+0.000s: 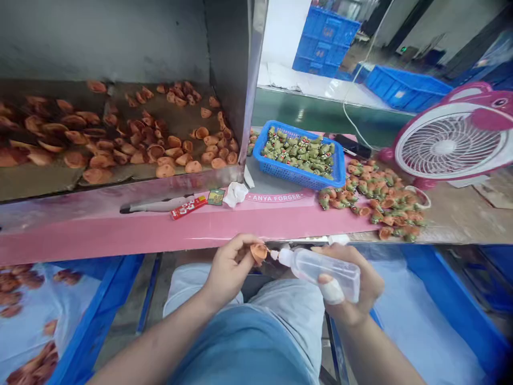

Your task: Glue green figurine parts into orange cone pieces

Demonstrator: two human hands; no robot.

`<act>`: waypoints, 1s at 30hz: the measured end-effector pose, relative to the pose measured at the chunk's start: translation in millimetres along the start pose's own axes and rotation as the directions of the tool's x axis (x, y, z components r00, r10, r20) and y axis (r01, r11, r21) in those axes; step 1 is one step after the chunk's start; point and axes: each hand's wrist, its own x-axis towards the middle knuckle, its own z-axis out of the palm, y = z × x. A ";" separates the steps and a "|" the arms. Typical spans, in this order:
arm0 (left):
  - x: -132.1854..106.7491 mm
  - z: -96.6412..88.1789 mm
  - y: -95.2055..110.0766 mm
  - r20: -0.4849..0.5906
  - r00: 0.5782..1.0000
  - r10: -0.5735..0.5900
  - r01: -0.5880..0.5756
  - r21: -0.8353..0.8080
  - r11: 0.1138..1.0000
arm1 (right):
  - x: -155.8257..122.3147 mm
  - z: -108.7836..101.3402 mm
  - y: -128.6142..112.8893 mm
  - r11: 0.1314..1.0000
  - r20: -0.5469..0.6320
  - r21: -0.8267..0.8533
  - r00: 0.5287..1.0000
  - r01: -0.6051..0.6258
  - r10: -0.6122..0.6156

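My left hand [228, 267] pinches a small orange cup-shaped piece [258, 252] above my lap. My right hand [352, 283] is wrapped round a clear squeeze bottle [320, 269]; one finger wears a white bandage. The bottle's white nozzle touches the orange piece. Both hands hover just below the front edge of the pink bench [160, 227].
Several orange pieces [160, 144] lie on a brown board at the left. A blue basket [334, 171] holds green figures; a mixed pile [380, 200] lies beside it. A pink fan [449, 141] stands at the right. Blue bins with plastic liners [420, 321] flank my legs.
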 end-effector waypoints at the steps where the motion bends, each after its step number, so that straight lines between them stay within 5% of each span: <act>1: -0.5 -0.2 0.3 -0.001 1.000 0.004 -0.004 -0.002 1.000 | -0.6 0.7 -1.3 1.000 0.022 0.003 1.000 -0.011 0.011; 30: -0.2 -0.9 0.1 0.005 0.999 -0.045 0.045 -0.053 0.998 | -0.4 1.4 -6.6 0.997 0.102 -0.032 0.992 -0.072 0.075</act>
